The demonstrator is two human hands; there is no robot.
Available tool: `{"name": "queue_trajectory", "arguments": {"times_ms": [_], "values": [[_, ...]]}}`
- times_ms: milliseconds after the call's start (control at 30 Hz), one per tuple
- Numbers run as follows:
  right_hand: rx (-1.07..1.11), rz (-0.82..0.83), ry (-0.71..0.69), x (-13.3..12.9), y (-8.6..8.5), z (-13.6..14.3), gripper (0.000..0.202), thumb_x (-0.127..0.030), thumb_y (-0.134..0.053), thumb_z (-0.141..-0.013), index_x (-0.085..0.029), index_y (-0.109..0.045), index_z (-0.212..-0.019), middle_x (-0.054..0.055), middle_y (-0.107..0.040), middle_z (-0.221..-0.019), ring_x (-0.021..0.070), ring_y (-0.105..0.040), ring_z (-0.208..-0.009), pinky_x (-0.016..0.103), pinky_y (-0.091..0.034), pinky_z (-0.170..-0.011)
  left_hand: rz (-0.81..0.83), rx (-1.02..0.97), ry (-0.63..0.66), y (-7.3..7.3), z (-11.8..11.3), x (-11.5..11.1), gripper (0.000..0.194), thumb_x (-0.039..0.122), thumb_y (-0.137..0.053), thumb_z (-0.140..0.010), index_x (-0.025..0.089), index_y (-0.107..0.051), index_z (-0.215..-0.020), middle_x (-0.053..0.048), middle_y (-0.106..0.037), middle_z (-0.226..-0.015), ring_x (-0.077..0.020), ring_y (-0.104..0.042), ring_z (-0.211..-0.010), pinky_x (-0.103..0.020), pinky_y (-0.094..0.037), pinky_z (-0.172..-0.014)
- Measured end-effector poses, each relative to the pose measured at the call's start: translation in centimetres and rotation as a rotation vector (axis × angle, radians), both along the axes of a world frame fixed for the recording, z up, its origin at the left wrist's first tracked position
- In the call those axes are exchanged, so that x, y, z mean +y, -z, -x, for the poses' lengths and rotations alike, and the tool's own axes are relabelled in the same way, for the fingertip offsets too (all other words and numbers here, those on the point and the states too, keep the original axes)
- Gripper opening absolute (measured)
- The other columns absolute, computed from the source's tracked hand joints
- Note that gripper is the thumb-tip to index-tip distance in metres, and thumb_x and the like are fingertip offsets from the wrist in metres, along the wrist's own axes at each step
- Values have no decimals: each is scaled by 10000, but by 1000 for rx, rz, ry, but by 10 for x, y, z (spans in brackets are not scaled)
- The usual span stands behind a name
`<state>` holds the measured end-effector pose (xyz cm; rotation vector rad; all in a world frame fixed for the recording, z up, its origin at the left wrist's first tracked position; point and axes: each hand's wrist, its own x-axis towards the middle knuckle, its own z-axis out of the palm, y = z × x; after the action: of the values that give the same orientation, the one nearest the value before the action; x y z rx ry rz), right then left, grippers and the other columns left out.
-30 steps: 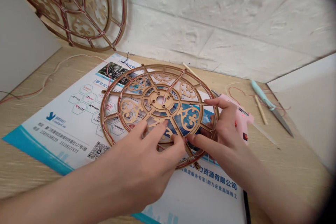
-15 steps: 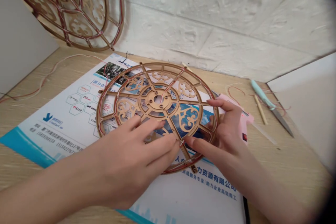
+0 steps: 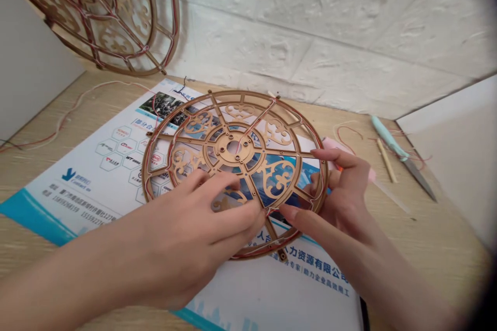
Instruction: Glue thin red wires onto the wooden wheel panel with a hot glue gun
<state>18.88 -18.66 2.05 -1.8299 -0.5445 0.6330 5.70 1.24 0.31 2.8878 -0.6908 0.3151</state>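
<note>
A round bronze-coloured openwork frame [image 3: 234, 150] with gold scroll ornaments lies tilted over a printed folder [image 3: 248, 289]. Thin red and white wires [image 3: 272, 211] run along its rings and spokes. My left hand [image 3: 205, 232] rests over the frame's lower part, its fingers bent and pressed onto a spoke; its fingertips are partly hidden. At the frame's right side, my right hand [image 3: 334, 201] grips the rim, with the thumb on top near the wires and the index finger on the end of a spoke.
A second wired frame [image 3: 143, 51] leans against the white wall [image 3: 310, 36] at the upper left. On the right lie a knife with a turquoise handle [image 3: 388, 137], a small stick [image 3: 386, 160] and loose wires [image 3: 349, 132]. A pink object [image 3: 334, 146] is partly behind my right hand.
The frame has turned slightly, its lower spoke end shifting left. My right hand has moved a little to the right and covers more of the pink object.
</note>
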Motion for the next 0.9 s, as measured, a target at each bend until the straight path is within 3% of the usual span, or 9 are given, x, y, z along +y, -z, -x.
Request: {"name": "queue_trajectory", "arguments": {"times_ms": [233,333,567,767,900], "values": [[38,-68,-6,-3,2,2,480,-275,-691,-932,-398,-351,-1248,29,-578,-1373,258,-740,-1029,447,-671,-842,-17,26,2,-2,-2,-2,453,80,-527,-861,159,-654,-1288,-38,-666,-1205,-350,-529,-1182,-482,-533,-943],[-8,-9,0,-3,2,1,462,-294,-700,-938,-402,-362,-1234,19,-596,-1280,246,-730,-948,417,-667,-760,-27,27,-8,-1,0,-3,502,63,-550,-814,167,-656,-1294,-43,-661,-1227,-350,-528,-1196,-484,-522,-988],[-58,24,-22,-5,1,0,454,-325,-699,-944,-389,-366,-1247,54,-544,-1291,192,-650,-772,316,-596,-524,-61,30,-151,6,5,-10,544,257,-683,-823,241,-608,-1361,-103,-632,-1265,-364,-514,-1285,-534,-464,-1090],[-8,64,0,-2,5,-11,467,-408,-717,-922,-354,-382,-1243,65,-596,-1204,167,-640,-641,321,-591,-492,-69,61,-163,8,5,-11,610,290,-680,-810,241,-575,-1409,-118,-629,-1288,-375,-514,-1283,-547,-463,-1080],[-7,128,-25,-1,2,-21,514,-497,-726,-910,-318,-384,-1249,63,-653,-1137,184,-683,-682,329,-621,-558,-64,56,-93,4,5,-7,609,226,-642,-797,193,-569,-1401,-110,-637,-1291,-385,-530,-1240,-545,-499,-988]]}}
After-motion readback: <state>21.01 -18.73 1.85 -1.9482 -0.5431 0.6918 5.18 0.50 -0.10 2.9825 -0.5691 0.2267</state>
